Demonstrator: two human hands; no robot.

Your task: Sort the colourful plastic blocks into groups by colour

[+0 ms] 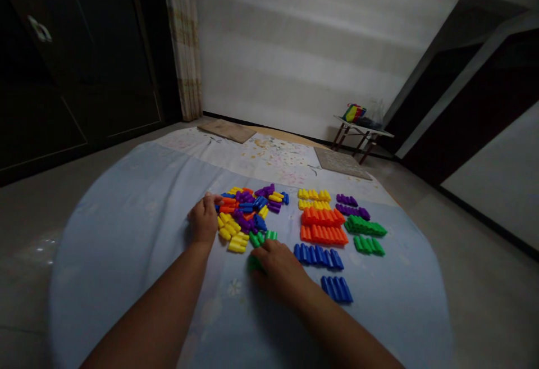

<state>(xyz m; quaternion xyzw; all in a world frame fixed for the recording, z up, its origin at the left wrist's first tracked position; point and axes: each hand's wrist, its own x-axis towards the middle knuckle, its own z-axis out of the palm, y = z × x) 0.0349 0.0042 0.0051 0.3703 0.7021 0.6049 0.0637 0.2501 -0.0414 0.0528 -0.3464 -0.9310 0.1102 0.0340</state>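
Note:
My left hand (pixel 204 218) rests at the left edge of a mixed pile of ribbed plastic toy blocks (pixel 244 217). Its fingers reach out to an orange block (pixel 228 205), and its thumb is mostly hidden. At the front of the pile, my right hand (pixel 280 268) is closed over a green block (pixel 255 263), partly hidden under the fingers. Just beyond those fingers lie more green blocks (pixel 256 238). Yellow blocks (pixel 238 242) sit between my two hands, with purple, blue and orange ones behind.
To the right stand rows of yellow (pixel 314 195), orange (pixel 323 235), blue (pixel 319 256), purple (pixel 352 211) and green (pixel 365 226) blocks. A pale blue cloth (pixel 126 234) covers the round table. Two flat boards (pixel 227 130) lie along its far edge. Beyond is a small side table (pixel 364 128).

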